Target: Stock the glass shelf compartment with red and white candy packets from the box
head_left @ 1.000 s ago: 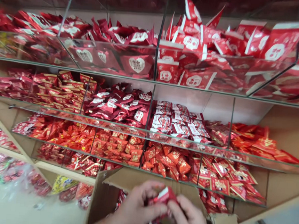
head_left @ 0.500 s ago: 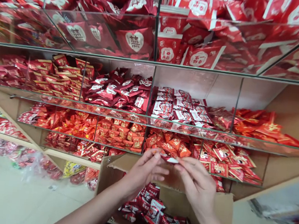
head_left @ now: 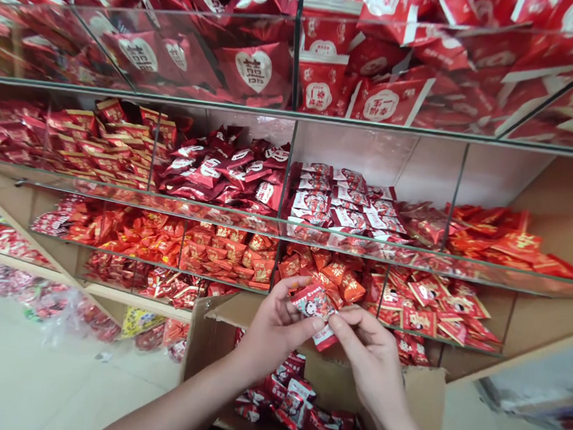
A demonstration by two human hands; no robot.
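Left hand (head_left: pixel 276 331) and right hand (head_left: pixel 369 356) both pinch red packets (head_left: pixel 314 306) over cardboard box (head_left: pixel 426 394) holding more; glass shelf bins (head_left: pixel 364 245) packed with red sweets.

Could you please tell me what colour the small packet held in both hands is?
The packet is red with a white printed panel; the head view shows it.

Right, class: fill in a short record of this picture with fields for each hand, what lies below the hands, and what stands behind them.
left hand: grips a small red packet between thumb and fingers
right hand: pinches a second red packet just under the first
below: open cardboard box with more red packets inside
behind: glass shelves split by dividers, each section heaped with red packets
floor: pale, with loose bagged sweets at the left
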